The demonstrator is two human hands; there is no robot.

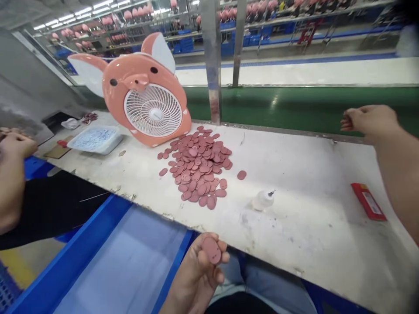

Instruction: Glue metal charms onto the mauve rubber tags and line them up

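Near the table's front edge, my left hand (199, 272) pinches a dark pink oval piece (211, 250) between thumb and fingers. The piece is flat and has small dark marks at its lower end. My right hand (373, 118) is raised at the right, over the green belt, with its fingers curled closed; whether anything is in them is hidden. A heap of similar oval pieces (203, 161) lies on the table, with one loose oval (241, 175) to its right. Between my two hands stands a small clear bottle (262, 200) with a dark thin tip.
A pink pig-shaped fan (144, 93) stands behind the heap. To its left is a white tray (109, 141) with bluish contents. A red box (368, 201) lies at the right. Another person's hand (16, 141) shows at the left edge. Beyond the table runs a green belt (294, 107).
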